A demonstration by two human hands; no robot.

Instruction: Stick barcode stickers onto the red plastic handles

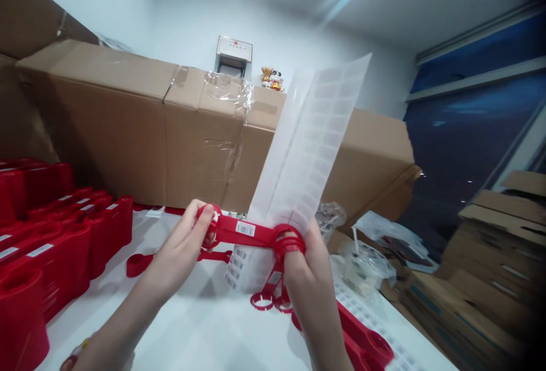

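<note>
- Red plastic bar with ring-shaped ends [264,236], white barcode label [246,229] facing the viewer, held nearly level.
- Translucent white label sheet [309,143], upright behind the bar, leaning right; printed barcodes [236,267] at its lower left.
- Two similar red plastic pieces [269,288], dangling below the bar's right end.

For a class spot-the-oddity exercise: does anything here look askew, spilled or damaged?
Yes. Clear tape on the carton at the back is wrinkled, not flat. A cup with a straw stands near the right edge of the table, beside printed labels, perhaps an odd spot for a drink. No spill shows.
</note>
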